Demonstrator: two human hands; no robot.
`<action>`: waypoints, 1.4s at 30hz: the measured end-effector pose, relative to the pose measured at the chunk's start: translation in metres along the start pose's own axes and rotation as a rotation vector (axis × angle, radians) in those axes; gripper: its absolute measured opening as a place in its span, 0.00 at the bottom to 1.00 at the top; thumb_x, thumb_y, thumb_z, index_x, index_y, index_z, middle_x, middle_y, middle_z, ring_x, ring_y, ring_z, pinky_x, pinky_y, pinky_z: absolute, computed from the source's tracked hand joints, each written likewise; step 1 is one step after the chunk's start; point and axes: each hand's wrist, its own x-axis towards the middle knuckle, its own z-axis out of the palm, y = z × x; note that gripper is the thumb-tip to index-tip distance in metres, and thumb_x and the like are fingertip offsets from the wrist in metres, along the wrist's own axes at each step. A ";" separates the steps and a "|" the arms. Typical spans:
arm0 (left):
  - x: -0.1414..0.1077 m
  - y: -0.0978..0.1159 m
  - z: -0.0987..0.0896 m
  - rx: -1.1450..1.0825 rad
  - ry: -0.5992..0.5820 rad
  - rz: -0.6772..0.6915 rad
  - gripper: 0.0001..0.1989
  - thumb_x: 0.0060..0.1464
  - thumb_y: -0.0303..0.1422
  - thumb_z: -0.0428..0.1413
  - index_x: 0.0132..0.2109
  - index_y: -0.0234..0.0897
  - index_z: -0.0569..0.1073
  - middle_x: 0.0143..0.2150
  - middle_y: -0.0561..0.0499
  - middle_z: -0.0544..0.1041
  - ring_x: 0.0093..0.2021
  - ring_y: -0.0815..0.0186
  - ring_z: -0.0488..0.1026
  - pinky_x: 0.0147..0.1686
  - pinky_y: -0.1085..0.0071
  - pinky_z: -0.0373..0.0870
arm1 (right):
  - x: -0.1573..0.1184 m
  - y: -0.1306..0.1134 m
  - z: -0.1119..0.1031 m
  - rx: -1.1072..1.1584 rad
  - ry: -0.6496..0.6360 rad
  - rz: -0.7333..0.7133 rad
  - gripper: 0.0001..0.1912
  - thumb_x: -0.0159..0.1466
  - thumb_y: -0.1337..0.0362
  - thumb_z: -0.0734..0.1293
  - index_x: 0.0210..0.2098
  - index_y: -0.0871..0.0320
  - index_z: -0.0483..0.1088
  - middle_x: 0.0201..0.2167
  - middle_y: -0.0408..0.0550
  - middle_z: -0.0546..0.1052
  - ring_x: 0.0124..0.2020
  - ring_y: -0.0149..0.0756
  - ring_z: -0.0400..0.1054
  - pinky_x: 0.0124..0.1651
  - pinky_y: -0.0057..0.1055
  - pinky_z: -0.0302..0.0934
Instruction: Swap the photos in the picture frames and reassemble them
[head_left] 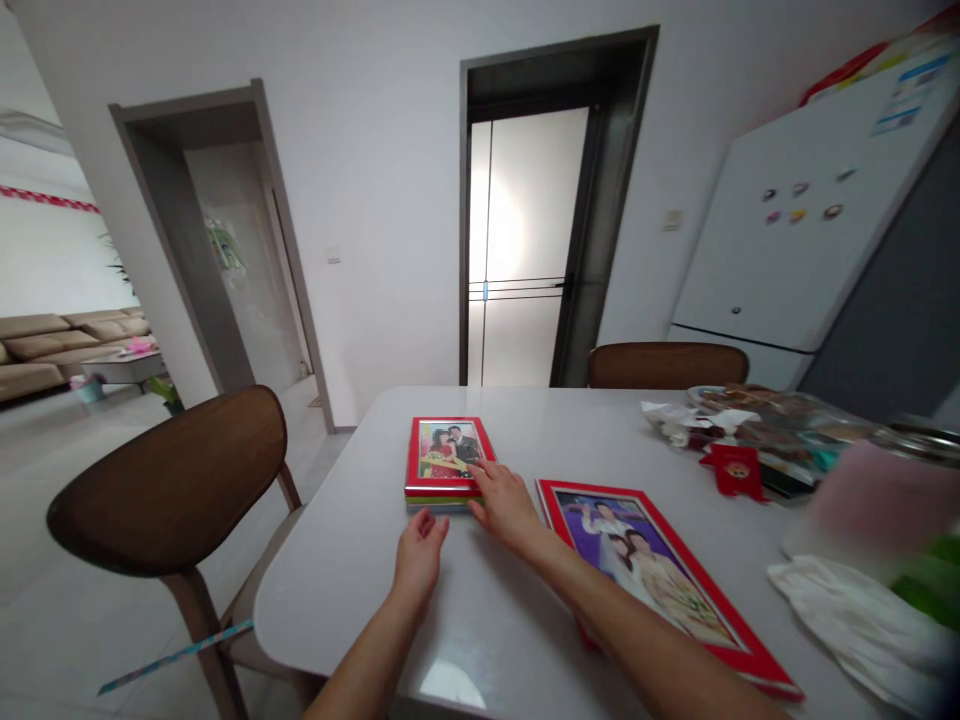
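A small red photo frame (448, 452) with a picture of a couple lies on top of a short stack, with green and pale edges showing beneath it. My right hand (506, 505) grips the stack's near right corner, fingers on the red border and thumb low at the side. Just in front of the stack's near edge is my left hand (418, 552), its fingers loosely curled, thumb a little apart, nothing seen in it. A larger red photo frame (645, 565) lies face up to the right, partly hidden under my right forearm.
The white table (360, 560) carries a red packet (737, 470), clear plastic bags (795, 415), a pinkish container (870, 500) and white cloth or tissue (855, 620) on the right. Brown chairs stand at the left (176, 480) and far side (667, 365). Behind is a fridge (795, 230).
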 end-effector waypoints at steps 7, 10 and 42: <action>-0.012 0.003 -0.014 -0.199 -0.010 -0.077 0.11 0.51 0.35 0.52 0.39 0.32 0.68 0.33 0.49 0.74 0.33 0.67 0.72 0.35 0.67 0.68 | -0.014 -0.023 0.001 0.021 -0.084 -0.108 0.11 0.54 0.70 0.59 0.37 0.61 0.65 0.42 0.53 0.69 0.45 0.39 0.60 0.48 0.37 0.50; -0.026 0.005 -0.010 -0.302 -0.024 -0.005 0.11 0.50 0.36 0.51 0.39 0.34 0.69 0.37 0.48 0.75 0.38 0.64 0.72 0.38 0.68 0.68 | -0.047 -0.032 -0.007 0.089 -0.122 -0.156 0.11 0.52 0.69 0.62 0.37 0.59 0.65 0.45 0.51 0.69 0.49 0.40 0.57 0.52 0.39 0.47; -0.083 -0.002 -0.054 0.968 -0.130 0.437 0.28 0.41 0.26 0.51 0.53 0.31 0.61 0.56 0.40 0.61 0.56 0.57 0.56 0.54 0.57 0.53 | -0.114 -0.008 -0.033 0.262 -0.231 0.247 0.18 0.50 0.68 0.59 0.41 0.62 0.68 0.37 0.54 0.72 0.38 0.39 0.66 0.43 0.33 0.58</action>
